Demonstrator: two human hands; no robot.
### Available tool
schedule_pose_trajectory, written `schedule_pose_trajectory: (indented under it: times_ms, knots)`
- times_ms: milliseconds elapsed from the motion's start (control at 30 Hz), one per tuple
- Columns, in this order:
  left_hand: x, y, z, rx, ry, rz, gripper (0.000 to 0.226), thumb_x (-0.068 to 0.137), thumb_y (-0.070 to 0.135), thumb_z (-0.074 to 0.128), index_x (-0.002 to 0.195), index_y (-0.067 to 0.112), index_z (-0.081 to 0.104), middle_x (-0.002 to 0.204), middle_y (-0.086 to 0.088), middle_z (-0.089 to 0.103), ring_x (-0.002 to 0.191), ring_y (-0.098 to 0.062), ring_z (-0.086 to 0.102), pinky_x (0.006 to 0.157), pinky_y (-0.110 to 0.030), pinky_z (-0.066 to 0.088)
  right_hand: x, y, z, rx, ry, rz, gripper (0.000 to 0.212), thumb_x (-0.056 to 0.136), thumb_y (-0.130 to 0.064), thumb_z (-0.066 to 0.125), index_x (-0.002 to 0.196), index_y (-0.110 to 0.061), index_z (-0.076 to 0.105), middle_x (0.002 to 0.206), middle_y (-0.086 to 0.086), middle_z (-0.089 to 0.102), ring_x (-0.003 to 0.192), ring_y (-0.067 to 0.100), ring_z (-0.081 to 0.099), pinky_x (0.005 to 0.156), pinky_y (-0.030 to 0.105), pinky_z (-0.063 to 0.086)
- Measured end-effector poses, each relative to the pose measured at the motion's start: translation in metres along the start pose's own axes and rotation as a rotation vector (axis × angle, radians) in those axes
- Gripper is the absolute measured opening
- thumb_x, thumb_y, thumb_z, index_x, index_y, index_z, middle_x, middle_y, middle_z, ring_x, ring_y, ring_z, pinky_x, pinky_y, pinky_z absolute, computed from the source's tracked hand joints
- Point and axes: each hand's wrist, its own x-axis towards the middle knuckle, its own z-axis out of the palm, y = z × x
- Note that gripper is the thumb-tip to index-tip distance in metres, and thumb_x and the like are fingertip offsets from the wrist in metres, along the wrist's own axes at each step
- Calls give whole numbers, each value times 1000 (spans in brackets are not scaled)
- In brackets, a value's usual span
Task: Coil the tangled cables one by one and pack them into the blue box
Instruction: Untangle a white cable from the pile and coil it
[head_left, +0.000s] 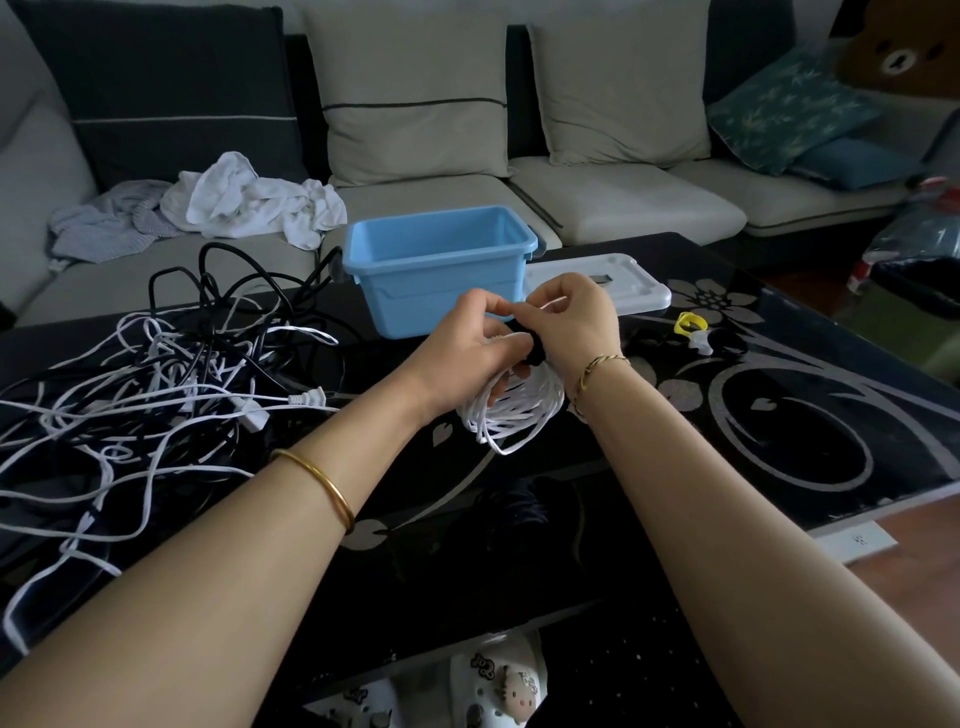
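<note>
- The white cable coil (511, 410) is a bunch of many flat loops, held just above the bench (753, 467), in front of the blue box (441, 270). A black strap (530, 345) sits round its top.
- Left hand (470, 353): grip closed round the coil's top, loops hang below the fingers.
- Right hand (571, 317): thumb + fingers curled, pinching at the black strap, touching the left hand.
- Tangled cables (156, 374), white & black, lie in a heap on the left part of the bench, out to its left edge.
- Blue box stands open at the far bench edge, near the sofa (623, 208); white lid (623, 291) is just beside it, on the right.
- Right of the hands, bare patterned glass shows up to the bench's right edge; a yellow tie (690, 323) lies near the lid.
</note>
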Motion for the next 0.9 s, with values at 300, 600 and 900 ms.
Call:
schedule_pose_trajectory:
  times_ms: [300, 600, 900]
  knots:
    - [11, -13, -6, -209, 153, -217, 42, 94, 19, 58, 132, 12, 42, 86, -10, 63, 54, -10, 56, 50, -23, 44, 9, 9, -18, 443, 9, 334, 46, 97, -46, 38, 118, -7, 51, 104, 9, 59, 79, 17, 61, 64, 30, 50]
    - [18, -14, -11, -693, 215, -308, 21, 100, 22, 46, 89, 5, 54, 58, -2, 60, 41, -7, 46, 43, -18, 42, -8, 22, -25, 496, -681, 444, 21, 93, -25, 56, 96, -5, 60, 97, 15, 64, 93, 28, 65, 84, 47, 55]
    - [19, -23, -3, -517, -59, -381, 12, 88, 11, 62, 101, 9, 62, 80, -4, 69, 68, -12, 67, 65, -28, 58, -1, 35, -25, 481, -517, 306, 28, 99, -17, 46, 73, -7, 49, 72, 8, 54, 66, 16, 59, 62, 28, 58]
